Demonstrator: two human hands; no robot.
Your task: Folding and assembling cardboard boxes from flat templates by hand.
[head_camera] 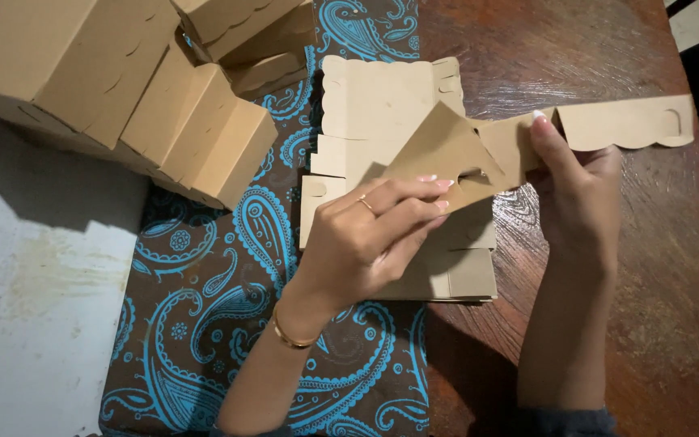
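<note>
A dark, glossy wooden table [608, 48] with reddish grain fills the right of the view; a brown cloth runner [228, 324] printed with turquoise paisley lies down its middle, and a pale, scuffed surface [34, 307] sits at 9 o'clock.

Nearest, at 6 o'clock, 2 forearms rise into view – the left one wears a thin gold bangle [289, 336] at the wrist. The left hand [366, 243], with a slim ring on 1 finger, has its fingers curled close together, fingertips pinching a pointed, folded flap of a flat kraft box blank [446, 150]. The right hand [580, 198], at 3 o'clock, closes around the same blank from behind, index finger stretched up along the card. The blank is matte tan cardboard, held above the table between both hands; its long strip reaches toward 2 o'clock, with a scalloped lower edge and a curved slot near the end.

Just beyond the hands, at the centre, lies a stack of unfolded blanks [382, 105] – flat, with scalloped edges, resting partly on the runner and partly on the wood.

Farthest, at 10 to 11 o'clock, stands a heap of assembled kraft boxes [123, 73], smooth-sided and sharp-cornered, leaning against each other.
</note>
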